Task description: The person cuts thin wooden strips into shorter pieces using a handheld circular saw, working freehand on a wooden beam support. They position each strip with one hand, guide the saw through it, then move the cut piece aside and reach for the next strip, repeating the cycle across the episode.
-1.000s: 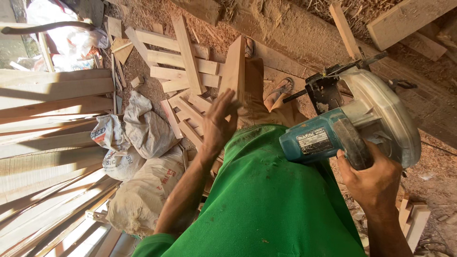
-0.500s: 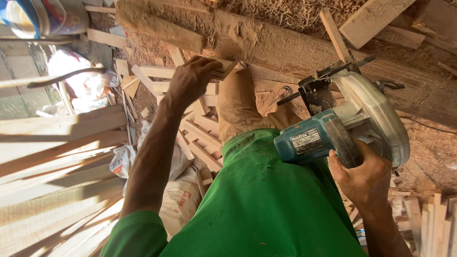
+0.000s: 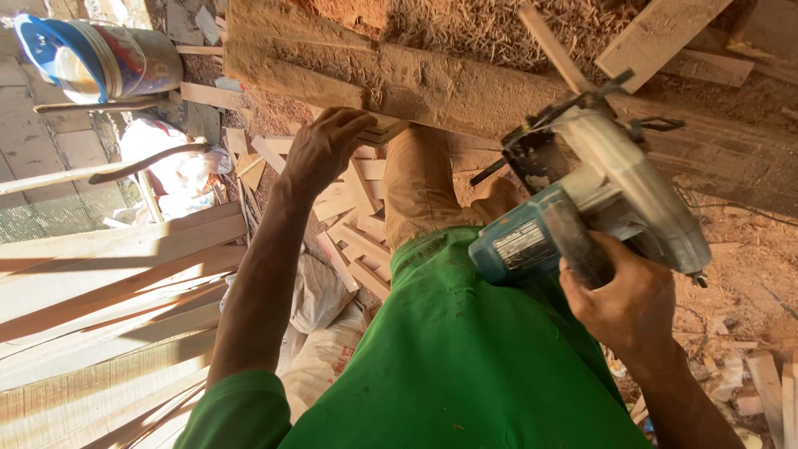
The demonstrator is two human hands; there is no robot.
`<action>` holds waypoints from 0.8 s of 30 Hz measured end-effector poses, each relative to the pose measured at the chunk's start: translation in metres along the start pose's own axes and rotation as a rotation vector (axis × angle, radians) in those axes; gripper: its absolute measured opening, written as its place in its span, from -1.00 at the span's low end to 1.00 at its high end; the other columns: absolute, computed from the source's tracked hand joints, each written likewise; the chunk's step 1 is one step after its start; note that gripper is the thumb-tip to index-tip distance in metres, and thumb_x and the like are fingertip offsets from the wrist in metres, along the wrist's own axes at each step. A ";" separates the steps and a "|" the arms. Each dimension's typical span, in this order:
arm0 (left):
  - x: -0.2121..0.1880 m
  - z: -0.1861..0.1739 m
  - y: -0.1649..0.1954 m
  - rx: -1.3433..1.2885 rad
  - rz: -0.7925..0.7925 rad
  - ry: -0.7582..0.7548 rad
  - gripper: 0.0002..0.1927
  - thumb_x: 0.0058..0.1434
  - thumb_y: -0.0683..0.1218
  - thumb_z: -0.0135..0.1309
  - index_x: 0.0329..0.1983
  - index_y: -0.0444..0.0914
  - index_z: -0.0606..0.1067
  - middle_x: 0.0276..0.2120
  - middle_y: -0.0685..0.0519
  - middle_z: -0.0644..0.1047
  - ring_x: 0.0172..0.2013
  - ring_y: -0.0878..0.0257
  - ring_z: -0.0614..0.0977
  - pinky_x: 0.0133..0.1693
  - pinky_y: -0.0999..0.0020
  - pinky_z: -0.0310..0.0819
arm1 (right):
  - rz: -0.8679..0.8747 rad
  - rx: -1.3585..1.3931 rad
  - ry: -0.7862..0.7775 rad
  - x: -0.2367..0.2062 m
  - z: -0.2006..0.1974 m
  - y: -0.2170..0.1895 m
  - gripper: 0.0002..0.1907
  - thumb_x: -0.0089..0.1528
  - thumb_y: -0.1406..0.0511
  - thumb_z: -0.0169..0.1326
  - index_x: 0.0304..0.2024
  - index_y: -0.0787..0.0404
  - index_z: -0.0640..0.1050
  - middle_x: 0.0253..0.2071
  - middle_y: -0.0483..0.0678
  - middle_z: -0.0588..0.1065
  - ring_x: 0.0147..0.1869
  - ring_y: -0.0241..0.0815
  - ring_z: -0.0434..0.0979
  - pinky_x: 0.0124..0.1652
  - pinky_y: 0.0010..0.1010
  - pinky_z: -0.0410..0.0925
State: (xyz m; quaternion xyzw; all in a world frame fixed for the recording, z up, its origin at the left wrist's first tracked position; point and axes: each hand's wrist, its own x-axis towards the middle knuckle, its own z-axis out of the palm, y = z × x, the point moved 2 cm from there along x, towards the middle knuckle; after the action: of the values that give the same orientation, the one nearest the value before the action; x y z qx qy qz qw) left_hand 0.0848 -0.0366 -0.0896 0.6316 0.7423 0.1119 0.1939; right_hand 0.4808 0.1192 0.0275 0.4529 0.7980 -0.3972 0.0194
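The person's right hand [image 3: 623, 303] is wrapped tight around the dark handle of a circular saw [image 3: 594, 204], fingers closed on the grip, holding the tool up at chest height beside the green shirt [image 3: 449, 357]. The saw has a blue-green plastic motor housing and a pale grey metal blade guard, and it hangs apart from any wood, not touching the plank. The left hand [image 3: 320, 150] reaches out to a small cut wooden piece [image 3: 378, 129] at the near edge of the big rough plank [image 3: 432, 79], fingers curled down over it; whether they actually pinch it or only rest on it cannot be told.

Judging by how things lie, a good share of cutting is already done: short pale offcuts [image 3: 353, 229] lie heaped on the ground below the plank, and sawdust [image 3: 465, 29] coats the plank's top thickly. No cut is under way at this moment, since the blade is clear of the wood.

The plank is coarse, fibrous and reddish-brown. Long smooth slats [image 3: 108, 274] lie stacked at the left, lighter and planed. Crumpled whitish sacks [image 3: 320, 333] sit by the person's leg, and a blue-rimmed bucket [image 3: 100, 58] lies tipped on its side in the top left corner.
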 end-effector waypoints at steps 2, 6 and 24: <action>-0.002 0.000 0.000 0.006 -0.035 0.001 -0.56 0.20 -0.21 0.25 0.17 -0.14 0.54 0.16 -0.01 0.56 0.20 0.02 0.53 0.12 0.19 0.51 | -0.079 -0.011 -0.001 0.009 0.000 -0.014 -0.62 0.08 0.28 0.30 -0.05 0.22 0.65 -0.36 0.08 0.62 -0.30 0.02 0.67 -0.25 -0.21 0.48; -0.024 0.006 0.006 -0.039 -0.251 0.303 -0.31 0.15 -0.25 0.25 0.38 -0.27 0.36 0.32 -0.16 0.42 0.34 -0.10 0.38 0.33 0.05 0.29 | -0.254 0.068 -0.091 0.026 0.011 -0.039 -0.52 -0.05 0.28 0.33 -0.06 0.21 0.64 -0.29 0.08 0.64 -0.29 0.00 0.69 -0.26 -0.22 0.51; -0.085 0.068 0.021 -0.932 -0.962 0.439 -0.60 0.40 0.09 0.02 -0.03 -0.37 0.45 -0.34 0.02 0.57 -0.33 0.33 0.53 -0.27 0.35 0.46 | -0.561 0.127 -0.494 0.068 0.111 -0.121 -0.30 -0.19 0.30 0.44 -0.01 0.41 0.55 -0.18 0.25 0.62 -0.17 0.10 0.70 -0.18 -0.27 0.56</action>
State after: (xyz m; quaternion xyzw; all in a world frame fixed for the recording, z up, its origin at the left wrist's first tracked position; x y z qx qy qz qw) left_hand 0.1434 -0.1217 -0.1295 0.0474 0.8357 0.4452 0.3179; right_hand 0.3144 0.0622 0.0000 0.1075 0.8360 -0.5330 0.0736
